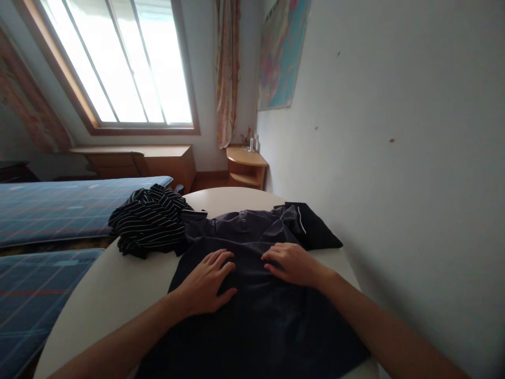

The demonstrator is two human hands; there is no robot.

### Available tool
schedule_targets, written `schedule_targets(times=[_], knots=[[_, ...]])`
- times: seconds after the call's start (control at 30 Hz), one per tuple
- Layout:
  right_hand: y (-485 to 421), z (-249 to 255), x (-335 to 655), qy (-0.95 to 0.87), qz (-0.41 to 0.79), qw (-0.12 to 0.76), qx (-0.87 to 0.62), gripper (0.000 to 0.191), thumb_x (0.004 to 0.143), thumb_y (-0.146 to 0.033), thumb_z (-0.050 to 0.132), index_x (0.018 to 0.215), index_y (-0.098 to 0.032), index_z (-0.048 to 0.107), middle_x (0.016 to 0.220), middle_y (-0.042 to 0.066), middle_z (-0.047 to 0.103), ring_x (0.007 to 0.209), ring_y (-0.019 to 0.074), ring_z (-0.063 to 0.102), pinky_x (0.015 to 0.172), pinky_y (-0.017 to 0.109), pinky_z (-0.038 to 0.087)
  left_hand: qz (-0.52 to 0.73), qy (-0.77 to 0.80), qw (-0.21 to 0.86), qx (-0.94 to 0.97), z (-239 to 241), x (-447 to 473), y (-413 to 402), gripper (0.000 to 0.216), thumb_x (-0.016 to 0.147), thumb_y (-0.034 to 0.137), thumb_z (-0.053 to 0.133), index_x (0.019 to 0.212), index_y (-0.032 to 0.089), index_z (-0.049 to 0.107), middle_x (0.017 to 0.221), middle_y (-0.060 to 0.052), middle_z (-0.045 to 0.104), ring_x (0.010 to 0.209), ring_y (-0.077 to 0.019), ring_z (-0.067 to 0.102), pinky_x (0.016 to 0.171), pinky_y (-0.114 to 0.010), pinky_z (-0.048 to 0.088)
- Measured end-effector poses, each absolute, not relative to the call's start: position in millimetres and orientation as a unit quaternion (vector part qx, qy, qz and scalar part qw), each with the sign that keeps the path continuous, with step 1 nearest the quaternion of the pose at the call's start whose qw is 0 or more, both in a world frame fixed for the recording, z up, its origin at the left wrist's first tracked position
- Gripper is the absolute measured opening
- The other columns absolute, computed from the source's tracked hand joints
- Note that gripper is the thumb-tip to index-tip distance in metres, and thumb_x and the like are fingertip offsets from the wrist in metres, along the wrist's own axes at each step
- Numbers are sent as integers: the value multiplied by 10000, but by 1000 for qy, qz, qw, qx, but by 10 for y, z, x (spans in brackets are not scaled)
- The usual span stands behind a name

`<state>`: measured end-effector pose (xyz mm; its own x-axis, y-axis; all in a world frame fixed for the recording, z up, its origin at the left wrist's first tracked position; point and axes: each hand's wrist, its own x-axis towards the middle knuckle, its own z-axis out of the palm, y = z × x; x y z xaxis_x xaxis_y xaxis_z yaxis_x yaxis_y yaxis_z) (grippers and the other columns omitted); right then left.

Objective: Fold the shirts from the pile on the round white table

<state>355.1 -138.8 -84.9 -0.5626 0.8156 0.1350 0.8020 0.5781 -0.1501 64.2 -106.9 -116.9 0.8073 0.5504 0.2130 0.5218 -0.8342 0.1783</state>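
Head view: dark shirt [252, 321] lies spread on the white table [92, 300], btm edge twd the person, btns at the far end. L hand [211, 281] is palm-down on the shirt's L half, fingers loosely bent, thumb spread wide, nothing gripped. R hand [294, 263] rests on the R side, fingers curved, narrower gap to thumb; can't tell if it's pinching any fabric. Striped garment [150, 223] is bunched up by the L sleeve; black cloth [321, 229] lies flat beside the R sleeve, nr the wall [414, 210].
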Motion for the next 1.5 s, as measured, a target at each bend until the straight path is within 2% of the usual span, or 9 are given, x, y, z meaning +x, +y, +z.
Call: schedule_targets(times=[0.17, 0.33, 0.5, 0.67, 0.8, 1.03, 1.23, 1.33, 1.5], knots=[[-1197, -1083, 3549, -882, 18, 138, -450, 505, 936, -391, 566, 1412, -235, 501, 1466, 104, 499, 1343, 273, 441, 1118, 452, 352, 115, 248, 76, 959, -1323, 771, -868, 698, 882, 326, 593, 1521, 275, 317, 1647, -73, 174, 1512, -332, 110, 1193, -566, 228], [-1299, -1117, 3529, -875, 72, 144, -457, 500, 881, -415, 625, 1338, -223, 562, 1343, 99, 604, 1227, 252, 542, 1061, 411, 404, 64, 237, 102, 964, -1312, 651, -1043, 735, 892, 415, 593, 1544, 334, 263, 1658, -60, 110, 1507, -362, 108, 1176, -620, 208], [-981, -960, 3439, -846, 52, 144, -510, 274, 959, -306, 511, 1175, -209, 649, 1049, 73, 720, 948, 205, 653, 910, 337, 463, 112, 265, 84, 954, -1219, 810, -1010, 453, 864, 338, 617, 1303, 242, 556, 1626, -81, 240, 1498, -339, 182, 1162, -535, 317], [-299, -852, 3336, -799, -16, 171, -576, 289, 972, -244, 481, 1201, -162, 638, 1189, 112, 678, 1135, 214, 581, 1022, 327, 397, 158, 315, 64, 934, -1332, 1043, -769, 648, 910, 379, 562, 1504, 237, 346, 1641, -101, 187, 1506, -335, 147, 1188, -550, 260], [112, -853, 3291, -748, 3, 136, -649, 439, 966, -369, 511, 1306, -101, 589, 1299, 174, 631, 1222, 262, 549, 1027, 353, 395, 111, 325, 97, 934, -1430, 1034, -708, 648, 955, 447, 490, 1541, 254, 294, 1627, -97, 241, 1500, -319, 184, 1196, -539, 243], [261, -952, 3185, -699, 61, 115, -703, 516, 1000, -520, 369, 946, -193, 764, 986, 137, 753, 972, 258, 689, 810, 323, 459, 129, 318, 105, 933, -1441, 976, -726, 598, 936, 434, 529, 1493, 271, 385, 1594, -87, 323, 1467, -320, 279, 1182, -534, 276], [171, -973, 3265, -717, 77, 130, -680, 432, 932, -523, 528, 763, -188, 742, 847, 110, 747, 868, 222, 691, 747, 275, 450, 227, 405, 98, 880, -1150, 1085, -505, 267, 975, 354, 458, 1170, 235, 594, 1219, -66, 638, 1064, -217, 635, 903, -349, 530], [168, -992, 3346, -715, 96, 147, -676, 299, 816, -444, 705, 956, -179, 717, 1030, 104, 730, 979, 219, 666, 834, 272, 460, 253, 449, 48, 855, -970, 1140, -208, 206, 966, 319, 465, 1083, 255, 622, 1149, -47, 666, 1069, -228, 628, 883, -344, 518], [186, -1074, 3399, -701, 155, 138, -682, 748, 732, -363, 780, 1376, -112, 492, 1288, 171, 634, 1165, 247, 612, 947, 303, 460, 194, 473, 46, 858, -1051, 1211, 212, 642, 859, 340, 626, 1441, 165, 420, 1466, -154, 491, 1301, -321, 501, 1054, -434, 410]])
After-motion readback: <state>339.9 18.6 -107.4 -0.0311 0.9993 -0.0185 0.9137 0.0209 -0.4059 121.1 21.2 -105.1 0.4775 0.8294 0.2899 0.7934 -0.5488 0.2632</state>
